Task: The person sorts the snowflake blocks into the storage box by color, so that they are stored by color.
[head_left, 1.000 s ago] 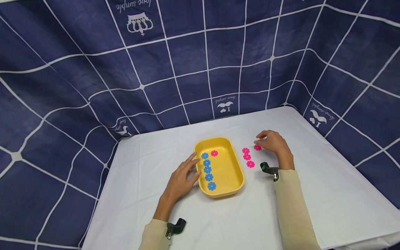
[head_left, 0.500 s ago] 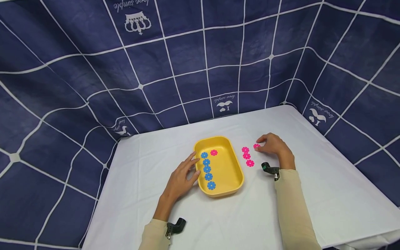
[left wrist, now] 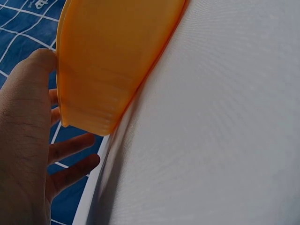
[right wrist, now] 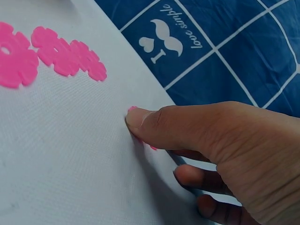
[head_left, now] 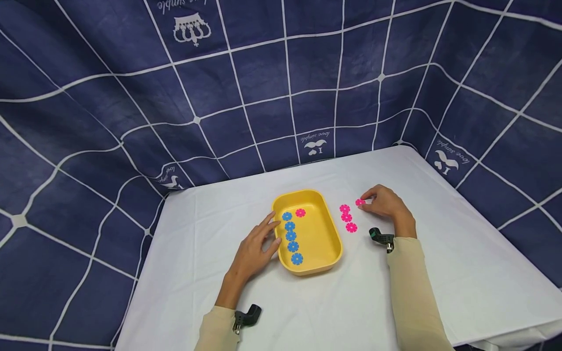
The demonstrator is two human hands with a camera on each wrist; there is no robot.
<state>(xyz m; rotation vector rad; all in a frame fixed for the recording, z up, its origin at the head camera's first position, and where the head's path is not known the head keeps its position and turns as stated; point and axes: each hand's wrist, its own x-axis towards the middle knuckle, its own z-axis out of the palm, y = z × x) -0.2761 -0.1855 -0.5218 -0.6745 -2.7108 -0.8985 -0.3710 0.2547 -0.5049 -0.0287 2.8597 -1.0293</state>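
Observation:
My right hand (head_left: 384, 201) pinches a pink snowflake disc (head_left: 360, 202), a flat notched plastic piece, between thumb and fingers. In the right wrist view the thumb (right wrist: 150, 126) covers most of that disc. Three more pink discs (head_left: 346, 217) lie in a row just left of this hand. My left hand (head_left: 255, 247) rests along the left rim of a yellow tray (head_left: 318, 239), fingers spread and relaxed. The left wrist view has its thumb (left wrist: 43, 60) against the tray's edge. Inside the tray, several blue snowflake discs (head_left: 291, 236) form a column beside one pink disc (head_left: 300, 213).
A white cloth (head_left: 325, 307) covers the table. Dark blue curtains (head_left: 263, 87) with white grid lines stand behind it and at both sides. Each wrist carries a small black camera mount (head_left: 381, 237).
My right thumb and fingers have come down and taken hold of the far right pink disc, which has shifted slightly. My left hand and the tray have stayed in place.

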